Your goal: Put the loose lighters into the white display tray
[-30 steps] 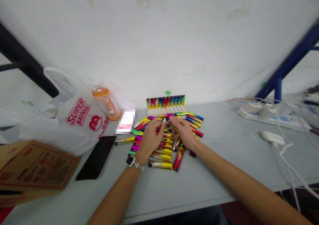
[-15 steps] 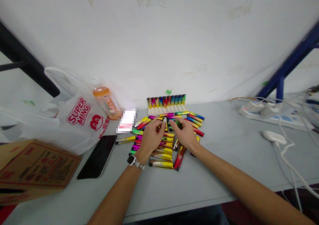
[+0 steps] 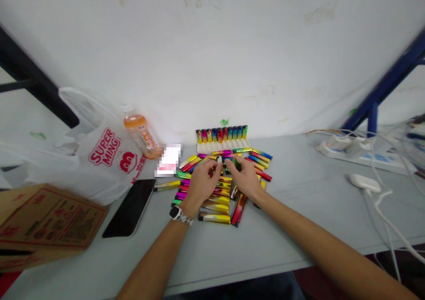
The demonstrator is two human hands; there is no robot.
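We face the white wall (image 3: 212, 61), which sits as it did a second ago. Below it runs the grey counter (image 3: 299, 220), its front edge just before our lap. Open room stretches across that near side, and more lies to the right of our arms, as far as the white charger (image 3: 365, 182) and the power strip (image 3: 392, 163). The left is tighter, with the carrier bag (image 3: 96, 171), the cardboard box (image 3: 49, 229) and the black phone (image 3: 129, 209) side by side.

Over the middle, our right hand (image 3: 245, 176) has changed most: a second ago its fingertips were close to the left ones, and now they are drawn back and a little spread. Green shows between thumb and forefinger; we cannot tell whether they grip it. Our left hand (image 3: 204, 178) stays put, its pinch narrow.

Behind them, the white tray (image 3: 224, 148) keeps its upright row of ten lighters (image 3: 219, 135) near the wall. Loose lighters (image 3: 215, 218) lie around and beneath our hands, the nearest well back from the front edge. Between the left thumb and forefinger we hold one pale-ended lighter (image 3: 219, 159).
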